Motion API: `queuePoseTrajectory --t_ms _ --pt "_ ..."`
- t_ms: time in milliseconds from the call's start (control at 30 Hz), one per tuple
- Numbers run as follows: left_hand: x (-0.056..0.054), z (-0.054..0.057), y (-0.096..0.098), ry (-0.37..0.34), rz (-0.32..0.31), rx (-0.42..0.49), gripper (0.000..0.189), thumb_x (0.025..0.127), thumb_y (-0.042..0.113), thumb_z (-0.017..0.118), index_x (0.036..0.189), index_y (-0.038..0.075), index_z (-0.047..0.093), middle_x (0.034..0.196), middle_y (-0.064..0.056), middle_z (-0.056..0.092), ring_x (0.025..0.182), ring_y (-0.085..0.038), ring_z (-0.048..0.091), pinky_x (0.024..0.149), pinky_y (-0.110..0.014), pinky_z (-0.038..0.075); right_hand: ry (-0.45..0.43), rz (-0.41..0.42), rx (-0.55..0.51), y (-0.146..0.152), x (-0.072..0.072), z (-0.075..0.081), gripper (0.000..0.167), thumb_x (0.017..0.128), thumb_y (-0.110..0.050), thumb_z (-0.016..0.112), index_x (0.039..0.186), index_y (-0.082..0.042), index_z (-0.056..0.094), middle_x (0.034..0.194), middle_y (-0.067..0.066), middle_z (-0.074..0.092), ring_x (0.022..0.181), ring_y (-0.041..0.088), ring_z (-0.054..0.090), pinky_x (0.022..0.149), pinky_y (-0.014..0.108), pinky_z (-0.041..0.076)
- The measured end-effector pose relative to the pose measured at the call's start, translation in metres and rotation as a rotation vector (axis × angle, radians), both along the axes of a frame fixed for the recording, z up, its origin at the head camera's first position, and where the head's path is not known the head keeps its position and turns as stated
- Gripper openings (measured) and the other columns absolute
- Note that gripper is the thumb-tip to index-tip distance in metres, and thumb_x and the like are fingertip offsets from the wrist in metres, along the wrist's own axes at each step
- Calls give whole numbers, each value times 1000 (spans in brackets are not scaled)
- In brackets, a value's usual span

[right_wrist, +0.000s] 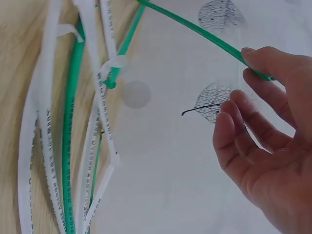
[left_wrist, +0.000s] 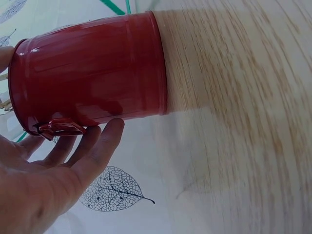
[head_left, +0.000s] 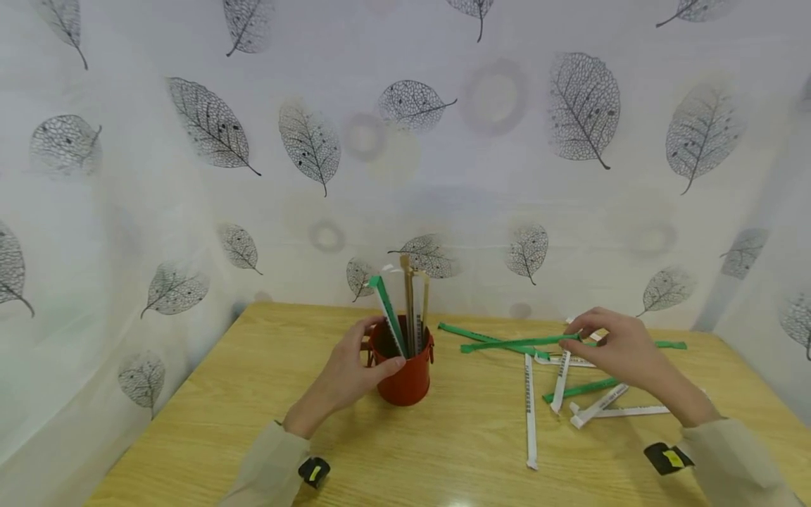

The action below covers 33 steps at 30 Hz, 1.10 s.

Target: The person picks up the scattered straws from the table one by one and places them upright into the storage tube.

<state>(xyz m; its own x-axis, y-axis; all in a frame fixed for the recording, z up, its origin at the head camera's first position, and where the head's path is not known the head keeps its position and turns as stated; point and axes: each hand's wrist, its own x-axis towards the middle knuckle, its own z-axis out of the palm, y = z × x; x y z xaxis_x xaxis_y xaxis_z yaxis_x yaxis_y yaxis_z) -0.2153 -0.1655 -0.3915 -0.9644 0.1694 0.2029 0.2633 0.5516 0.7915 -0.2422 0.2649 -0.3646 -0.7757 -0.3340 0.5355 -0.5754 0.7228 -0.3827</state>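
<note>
- Currently my left hand point(head_left: 348, 373) grips the red metal bucket point(head_left: 405, 384), its thumb along the near side of the rim and its fingers round the left side, by the small wire handle point(left_wrist: 61, 127).
- My right hand point(head_left: 624, 348) holds one green wrapped straw point(head_left: 507, 344) near its end, pinched narrowly between thumb and forefinger; the other fingers are loosely bent, clear of it.
- That straw points left from my right fingertips towards the bucket, its far end short of it and near a second green straw point(head_left: 469, 333); I cannot tell whether the two touch.
- The bucket, one in number, stands upright on the worktop point(head_left: 298, 451), well apart from my right hand.
- Inside the bucket I count one green-and-white straw point(head_left: 391, 317), leaning left, at least two brown sticks point(head_left: 406, 303) and at least one white printed straw point(head_left: 418, 331).
- Under and around my right hand lie at least five white wrapped straws point(head_left: 530, 422), some crossing, one apart and pointing towards me.
- Among them lies a third green straw point(head_left: 583, 389), and one more green end point(head_left: 671, 345) shows beyond my hand; its other part is hidden.
- Behind the worktop hangs one pale leaf-printed sheet point(head_left: 443, 190).
</note>
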Motion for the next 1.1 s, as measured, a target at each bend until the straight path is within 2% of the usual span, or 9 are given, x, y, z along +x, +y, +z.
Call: queuePoseTrajectory --t_ms 133,267,367,500,700,833,900,967,1100 --pt "-1 -1 0 -5 -3 -1 77 90 43 78 153 20 41 144 -10 54 122 -34 60 94 -50 56 -64 -3 -121 0 5 9 15 87 -10 81 95 -21 76 94 -20 68 86 -14 57 64 15 53" --pt "-1 -2 -1 -11 -2 3 77 90 44 77 153 21 40 145 -10 53 122 -34 60 94 -51 56 -130 2 -220 0 8 18 12 92 -12 76 104 -14 75 100 -27 67 93 -14 60 73 10 54" --pt "-1 -2 -1 -11 1 1 77 90 45 77 154 22 40 145 -9 53 122 -34 60 94 -51 56 -180 -3 -271 -2 9 26 12 96 -16 73 107 -11 74 103 -24 70 97 -13 62 80 7 53" --pt "-1 -3 -1 -6 2 -1 77 90 46 77 154 23 40 145 -9 53 122 -34 60 94 -51 56 -194 -4 -337 -9 11 36 13 97 -15 71 109 -9 74 101 -19 74 99 -9 65 84 7 52" --pt "-2 -3 -1 -5 3 -3 77 90 45 77 154 21 40 144 -9 54 121 -32 60 93 -48 56 -112 67 -401 -29 9 35 21 95 -4 71 116 -3 71 95 -18 75 84 1 72 80 11 56" --pt "-3 -3 1 -5 1 -14 78 90 46 76 154 20 40 145 -9 54 120 -29 60 92 -45 56 -35 26 -383 -38 8 24 22 92 -3 74 115 -6 73 94 -28 71 82 -6 70 77 7 54" --pt "-2 -2 1 -4 1 -17 78 90 46 76 155 20 40 145 -8 54 120 -28 59 92 -44 56 24 21 -372 -41 6 18 27 90 1 75 115 -6 73 94 -29 70 84 -11 68 74 6 53" --pt "-2 -2 1 -3 -3 -19 79 90 46 75 155 20 39 146 -8 53 120 -27 59 92 -44 56 85 39 -368 -42 3 14 35 87 7 75 119 -6 72 95 -24 72 86 -13 68 72 7 54" --pt "-3 -1 2 0 -6 -21 79 90 48 75 155 20 39 147 -7 52 120 -26 58 93 -44 55 204 77 -339 -40 -3 7 54 80 16 75 129 -5 67 93 1 78 89 -17 66 69 8 55"
